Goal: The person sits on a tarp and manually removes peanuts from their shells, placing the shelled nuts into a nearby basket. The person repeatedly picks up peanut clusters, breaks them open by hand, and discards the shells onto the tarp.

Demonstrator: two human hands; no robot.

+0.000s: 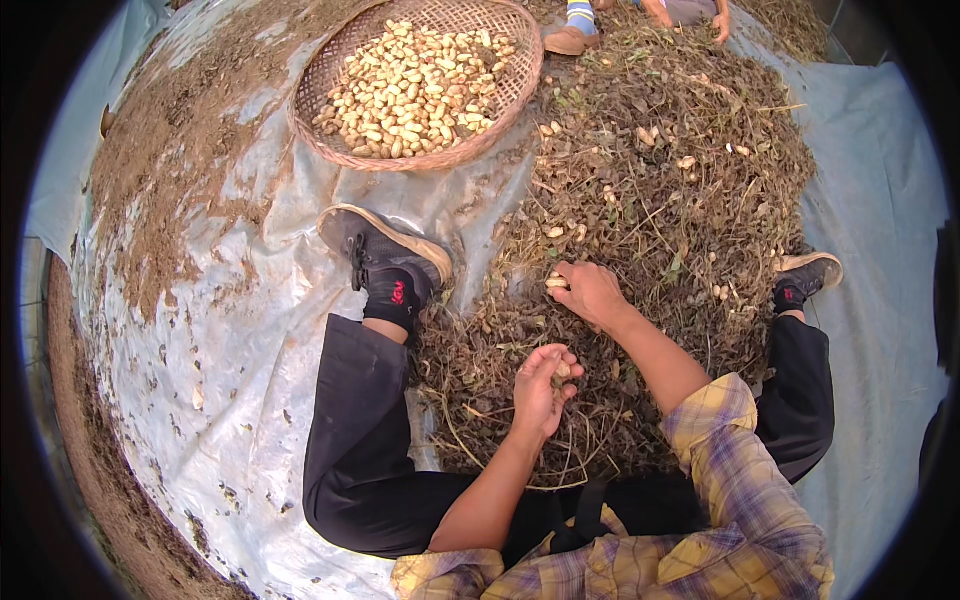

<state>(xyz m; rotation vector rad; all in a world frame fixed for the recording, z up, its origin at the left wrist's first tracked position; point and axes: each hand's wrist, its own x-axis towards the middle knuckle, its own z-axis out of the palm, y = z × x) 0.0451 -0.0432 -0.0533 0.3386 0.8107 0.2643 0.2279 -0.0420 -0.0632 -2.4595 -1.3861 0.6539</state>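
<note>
My left hand [536, 394] is turned palm up with its fingers curled round an unshelled peanut [562, 369]; whether more lie beneath it is hidden. Ahead and to the right, my right hand [594, 296] reaches down to the heap of dried peanut plants [637, 202]. Its thumb and forefinger close on a pale peanut pod [556, 282] at the heap's surface. Other loose peanuts [555, 232] lie just beyond that hand. A round woven basket [480, 154], holding a pile of peanuts [420, 90], sits farther forward on the left.
The heap lies between my outstretched legs, with my left shoe [390, 247] and right shoe [810, 271] at its sides. Plastic sheeting [247, 390] covers the ground, strewn with soil [180, 150] at the left. Another person's shoe [571, 40] and hand [721, 27] show at the top.
</note>
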